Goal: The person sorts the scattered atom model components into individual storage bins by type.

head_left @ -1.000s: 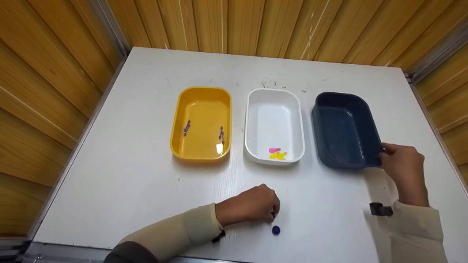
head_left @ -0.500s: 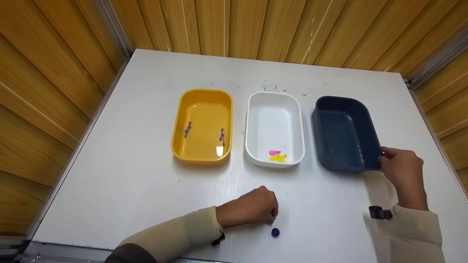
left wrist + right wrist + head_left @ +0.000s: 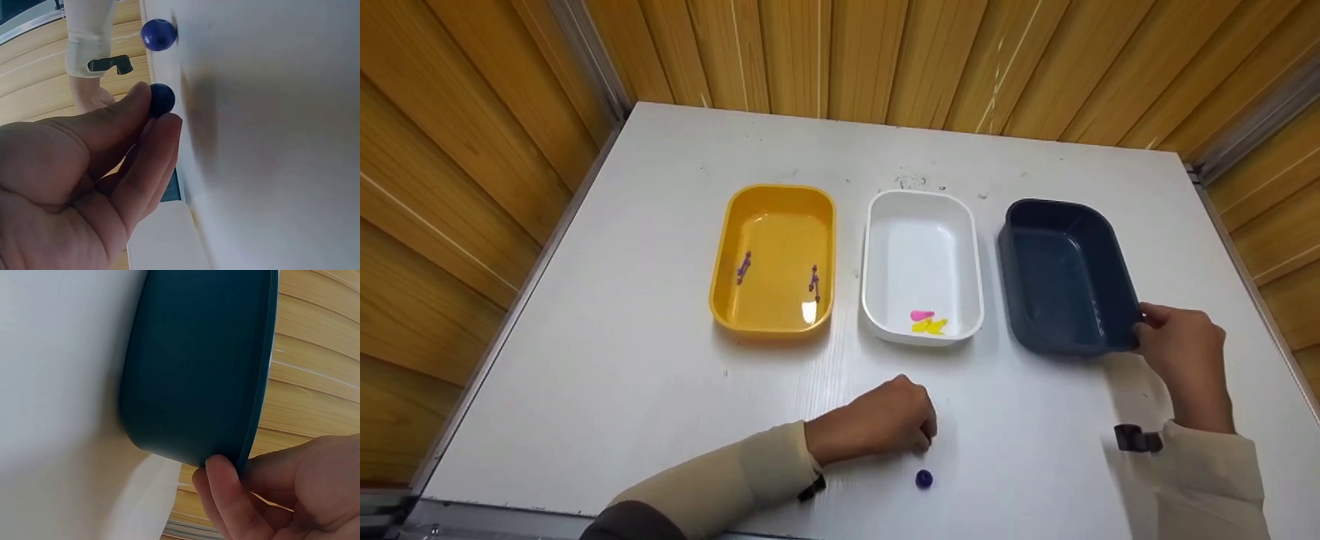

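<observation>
My left hand point(image 3: 877, 421) is over the front part of the table. Its thumb and fingertips pinch a dark blue round bead point(image 3: 162, 100), clearly seen in the left wrist view and hidden by the fingers from above. A second, shiny purple-blue bead point(image 3: 924, 479) with a small hole lies on the table just in front of those fingers. At the right, my right hand point(image 3: 1183, 364) holds the near right corner of a navy blue tray point(image 3: 1054, 277), thumb and fingers at its rim. Inside the navy tray no items show.
A white tray point(image 3: 922, 255) beside the navy one holds small pink and yellow pieces point(image 3: 928, 322). Left of it stands a yellow tray point(image 3: 776, 232) with thin purple pieces point(image 3: 744, 268) in it. Wood-patterned walls point(image 3: 855, 60) border the white table point(image 3: 622, 337).
My left hand lifts slightly and shifts a little to the right with the pinched bead, away from the bead on the table. The right hand stays at the navy tray's corner.
</observation>
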A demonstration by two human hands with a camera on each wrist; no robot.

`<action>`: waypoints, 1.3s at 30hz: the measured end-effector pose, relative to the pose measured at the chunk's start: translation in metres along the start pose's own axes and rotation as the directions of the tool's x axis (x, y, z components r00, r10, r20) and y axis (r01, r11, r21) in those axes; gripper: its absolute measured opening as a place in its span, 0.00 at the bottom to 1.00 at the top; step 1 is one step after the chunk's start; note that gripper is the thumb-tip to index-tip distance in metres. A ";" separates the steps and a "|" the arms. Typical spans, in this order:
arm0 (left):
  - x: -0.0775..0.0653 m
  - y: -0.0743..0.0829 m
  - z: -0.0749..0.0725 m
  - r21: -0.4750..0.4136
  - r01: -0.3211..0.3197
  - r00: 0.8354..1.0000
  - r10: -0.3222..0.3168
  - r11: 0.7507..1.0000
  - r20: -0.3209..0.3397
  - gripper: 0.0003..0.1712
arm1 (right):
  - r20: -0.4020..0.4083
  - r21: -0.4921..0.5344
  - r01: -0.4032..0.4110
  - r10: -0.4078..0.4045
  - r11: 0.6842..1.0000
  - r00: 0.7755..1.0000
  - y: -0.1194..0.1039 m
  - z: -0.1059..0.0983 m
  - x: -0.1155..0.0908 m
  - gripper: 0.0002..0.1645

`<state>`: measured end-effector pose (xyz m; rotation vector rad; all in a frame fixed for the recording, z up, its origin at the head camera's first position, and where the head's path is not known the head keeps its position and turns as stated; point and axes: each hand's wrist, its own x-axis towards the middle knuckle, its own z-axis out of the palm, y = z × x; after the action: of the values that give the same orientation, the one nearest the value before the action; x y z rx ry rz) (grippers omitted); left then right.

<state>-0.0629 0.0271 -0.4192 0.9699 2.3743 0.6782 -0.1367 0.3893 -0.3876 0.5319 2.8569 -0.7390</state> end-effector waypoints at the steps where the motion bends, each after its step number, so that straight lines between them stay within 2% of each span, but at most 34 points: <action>1: 0.001 0.000 -0.001 0.004 -0.010 1.000 0.010 1.000 -0.015 0.07 | 0.004 0.003 -0.002 0.002 1.000 1.000 0.000 0.000 0.000 0.27; 7: 0.012 0.002 -0.005 0.033 -0.089 0.989 0.092 0.996 -0.119 0.06 | 0.010 0.007 -0.013 0.013 1.000 1.000 0.000 0.000 0.001 0.28; 14: 0.027 0.008 -0.009 0.018 -0.116 0.976 0.118 0.993 -0.183 0.06 | -0.018 -0.011 0.007 -0.007 1.000 1.000 0.002 0.002 0.000 0.27; 18: 0.036 0.011 -0.012 0.029 -0.156 0.960 0.158 0.987 -0.232 0.07 | -0.018 -0.002 0.008 -0.009 1.000 1.000 0.002 0.002 0.000 0.27; 21: 0.045 0.015 -0.015 0.024 -0.164 0.948 0.164 0.986 -0.273 0.07 | -0.015 0.003 0.004 -0.004 1.000 1.000 0.001 0.002 0.000 0.27; 31: 0.079 0.026 -0.023 0.030 -0.132 0.912 0.134 0.991 -0.387 0.08 | 0.014 0.015 -0.030 0.030 0.999 0.999 -0.001 0.002 0.000 0.28; 39: 0.102 0.033 -0.028 -0.076 -0.035 0.907 0.000 0.997 -0.420 0.11 | -0.015 0.011 -0.005 0.005 1.000 1.000 0.000 0.001 0.000 0.27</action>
<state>-0.1279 0.1155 -0.4034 0.8787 2.6794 1.0760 -0.1370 0.3887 -0.3886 0.5483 2.8652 -0.7541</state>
